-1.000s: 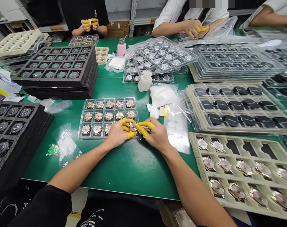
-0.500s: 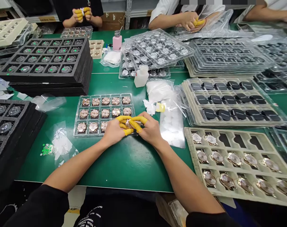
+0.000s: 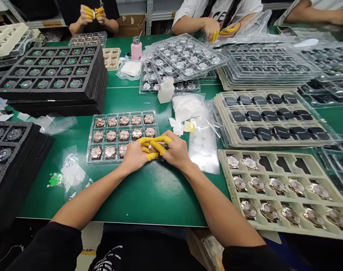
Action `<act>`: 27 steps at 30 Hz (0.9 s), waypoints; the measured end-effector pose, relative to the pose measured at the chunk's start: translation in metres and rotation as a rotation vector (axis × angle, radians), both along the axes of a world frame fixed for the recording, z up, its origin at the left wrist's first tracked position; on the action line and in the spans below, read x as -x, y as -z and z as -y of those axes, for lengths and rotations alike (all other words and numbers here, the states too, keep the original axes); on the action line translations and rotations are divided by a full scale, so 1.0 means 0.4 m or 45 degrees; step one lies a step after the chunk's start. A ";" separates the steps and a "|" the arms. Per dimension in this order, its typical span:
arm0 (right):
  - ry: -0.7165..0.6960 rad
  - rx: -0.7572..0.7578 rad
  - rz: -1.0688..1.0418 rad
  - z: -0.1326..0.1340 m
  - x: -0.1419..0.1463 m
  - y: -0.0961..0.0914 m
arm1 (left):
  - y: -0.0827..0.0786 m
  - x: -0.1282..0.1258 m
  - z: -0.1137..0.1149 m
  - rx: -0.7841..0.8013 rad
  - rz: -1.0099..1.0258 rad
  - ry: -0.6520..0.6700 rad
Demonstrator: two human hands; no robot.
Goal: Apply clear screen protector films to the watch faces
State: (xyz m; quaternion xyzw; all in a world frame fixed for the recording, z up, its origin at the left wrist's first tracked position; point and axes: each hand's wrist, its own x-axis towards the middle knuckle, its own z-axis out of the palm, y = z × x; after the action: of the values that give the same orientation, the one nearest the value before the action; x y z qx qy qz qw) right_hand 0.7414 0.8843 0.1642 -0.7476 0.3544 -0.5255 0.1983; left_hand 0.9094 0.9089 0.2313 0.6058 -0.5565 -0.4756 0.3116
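Between my two hands is a gold-coloured watch case [image 3: 152,148], held over the near right corner of a clear plastic tray [image 3: 100,162]. My left hand [image 3: 137,153] grips it from the left, and my right hand [image 3: 173,149] closes on it from the right. Yellow finger cots cover the fingertips and hide much of the case. Rows of rose-gold watch cases [image 3: 124,134] lie in the tray's compartments; those under my hands are hidden.
A beige tray [image 3: 228,195] of watch cases lies to the right, beside stacked trays with black pads [image 3: 284,113]. Black foam trays [image 3: 86,90] stand left. A white bottle [image 3: 166,91], plastic bags [image 3: 188,107] and green stickers [image 3: 55,179] lie around. Co-workers' hands [image 3: 91,15] are across the table.
My hands still hold the watch case, which appears turned slightly between the fingers. The view has shifted a little. Across the table, a co-worker's hands have moved apart.
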 end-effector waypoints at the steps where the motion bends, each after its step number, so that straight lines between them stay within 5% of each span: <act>1: 0.017 -0.006 0.001 -0.001 0.001 0.001 | 0.001 0.000 0.000 -0.009 -0.032 -0.012; 14: -0.030 0.056 0.013 0.005 0.009 0.007 | 0.006 0.000 0.004 -0.025 -0.130 -0.019; 23: 0.497 -0.030 0.088 0.074 0.076 0.016 | -0.001 0.001 0.013 0.022 0.003 -0.107; 27: 1.054 -0.219 -0.142 0.079 0.155 0.016 | -0.009 0.001 0.014 0.016 0.001 -0.107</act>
State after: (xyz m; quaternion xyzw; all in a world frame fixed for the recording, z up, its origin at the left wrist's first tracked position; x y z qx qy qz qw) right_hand 0.6794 0.8529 0.1577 -0.5501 0.6774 -0.4881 0.0128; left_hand 0.9088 0.9032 0.2350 0.6268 -0.5337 -0.4583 0.3350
